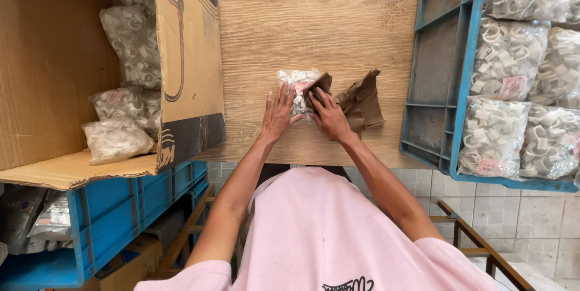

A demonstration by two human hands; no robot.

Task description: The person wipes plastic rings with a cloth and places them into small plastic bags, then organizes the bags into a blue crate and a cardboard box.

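A: Brown paper (361, 102) lies on the wooden table (314, 19), partly folded over a clear bag of white plastic clips (297, 85). Head view only.

B: Hands?

A: Left hand (277, 114) lies flat, fingers spread, pressing the near-left side of the bag. Right hand (330, 116) rests on the paper's edge where it overlaps the bag, fingers extended, pushing down. Neither is closed in a grip.

B: Bag location?

A: Centre of the table, near its front edge, under both hands.

B: How far along?

A: Judging from the layout, early on this wrap: paper covers only the right part of the bag, the left part is bare, and the rest of the sheet sits crumpled to the right.

B: Surroundings?

A: Cardboard box (181, 55) on the left holds several of the same bags, unwrapped. Blue crate (444, 73) on the right is about half filled with more bags, also unwrapped as far as I can see. Another blue crate (103, 218) sits lower left, contents unclear.
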